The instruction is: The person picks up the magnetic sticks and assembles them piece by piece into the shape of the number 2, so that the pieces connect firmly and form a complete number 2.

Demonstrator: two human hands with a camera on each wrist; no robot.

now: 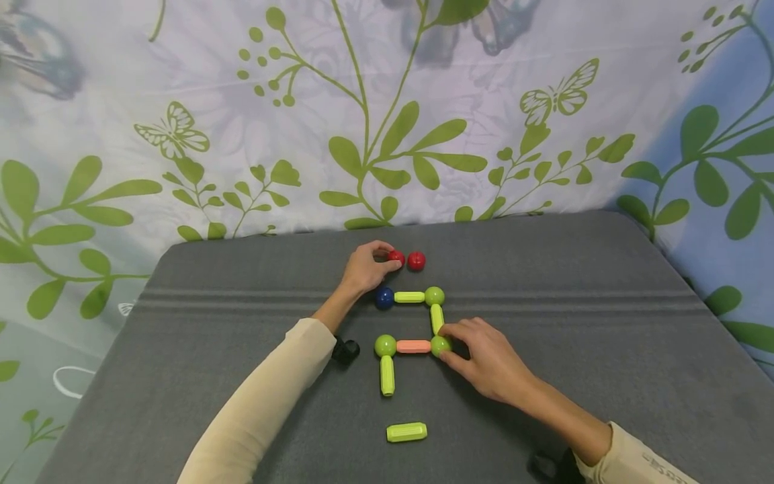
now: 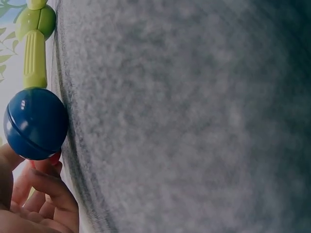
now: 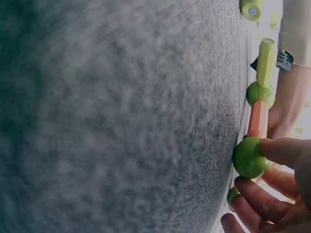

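Note:
At the back of the grey surface, my left hand [image 1: 366,267] pinches a red ball [image 1: 396,258] between thumb and fingers. A second red ball [image 1: 416,261] sits just to its right. My right hand [image 1: 487,359] has its thumb and fingers on the green ball [image 3: 250,158] at the lower right corner of a chain of rods and balls. From that ball an orange rod [image 1: 414,346] runs left to another green ball [image 1: 385,345], and a yellow-green rod [image 1: 437,318] runs up to a third. The chain's upper end is a blue ball [image 2: 36,124], close by my left wrist.
A loose yellow-green rod [image 1: 406,432] lies in front of the chain. Another yellow-green rod [image 1: 388,376] points toward me from the left green ball. Behind the grey padded surface [image 1: 574,282] hangs a leaf-print cloth [image 1: 242,121].

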